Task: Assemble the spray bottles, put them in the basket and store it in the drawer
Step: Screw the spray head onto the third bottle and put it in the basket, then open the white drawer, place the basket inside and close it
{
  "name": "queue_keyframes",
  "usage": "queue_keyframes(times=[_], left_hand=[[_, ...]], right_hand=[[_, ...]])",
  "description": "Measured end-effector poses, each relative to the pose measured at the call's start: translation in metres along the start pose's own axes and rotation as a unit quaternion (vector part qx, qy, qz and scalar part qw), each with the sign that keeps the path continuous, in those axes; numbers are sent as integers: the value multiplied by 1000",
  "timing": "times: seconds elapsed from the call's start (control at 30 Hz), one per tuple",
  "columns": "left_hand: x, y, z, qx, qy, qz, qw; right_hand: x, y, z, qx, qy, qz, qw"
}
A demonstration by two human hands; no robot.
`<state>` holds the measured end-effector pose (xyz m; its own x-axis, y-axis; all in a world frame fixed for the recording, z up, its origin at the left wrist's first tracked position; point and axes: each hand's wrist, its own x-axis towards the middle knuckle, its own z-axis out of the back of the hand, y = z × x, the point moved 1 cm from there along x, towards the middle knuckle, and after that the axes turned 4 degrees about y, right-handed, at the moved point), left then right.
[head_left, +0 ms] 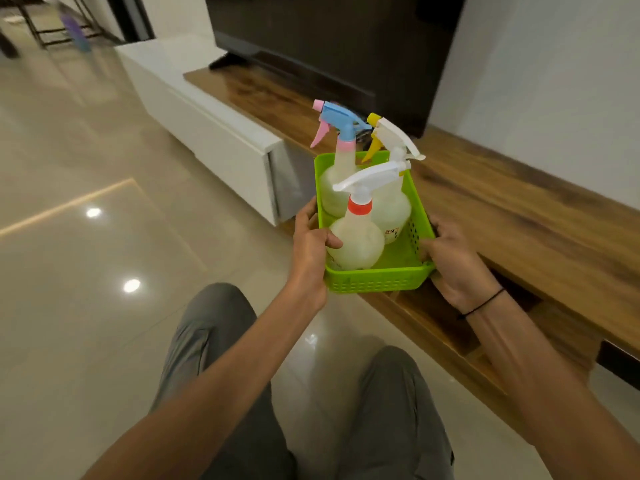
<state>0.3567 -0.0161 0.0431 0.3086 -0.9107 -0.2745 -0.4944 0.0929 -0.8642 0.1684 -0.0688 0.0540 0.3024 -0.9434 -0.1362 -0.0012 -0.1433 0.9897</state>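
Above the open drawer [446, 327], the left hand [310, 244] and right hand [450, 261] clasp the green basket [377, 280] by its sides, three spray bottles [356, 240] upright inside. Lowering it level should keep them standing.

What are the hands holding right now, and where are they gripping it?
Both hands hold the green basket with three spray bottles standing in it. The left hand grips its left side wall, the right hand its right side wall, near the front corners.

Partial dark print on the rear spray bottle's label [391, 232] (too cropped to read), nothing else legible
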Motion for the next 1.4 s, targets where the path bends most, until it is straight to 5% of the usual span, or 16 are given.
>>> queue_keyframes(times=[0.7, 1.4], left_hand=[[62, 77, 180, -26, -255, -9, 967], [168, 177, 280, -27, -351, 22, 936]], right_hand=[[152, -162, -141, -88, 224, -83, 967], [262, -315, -206, -167, 284, -107, 938]])
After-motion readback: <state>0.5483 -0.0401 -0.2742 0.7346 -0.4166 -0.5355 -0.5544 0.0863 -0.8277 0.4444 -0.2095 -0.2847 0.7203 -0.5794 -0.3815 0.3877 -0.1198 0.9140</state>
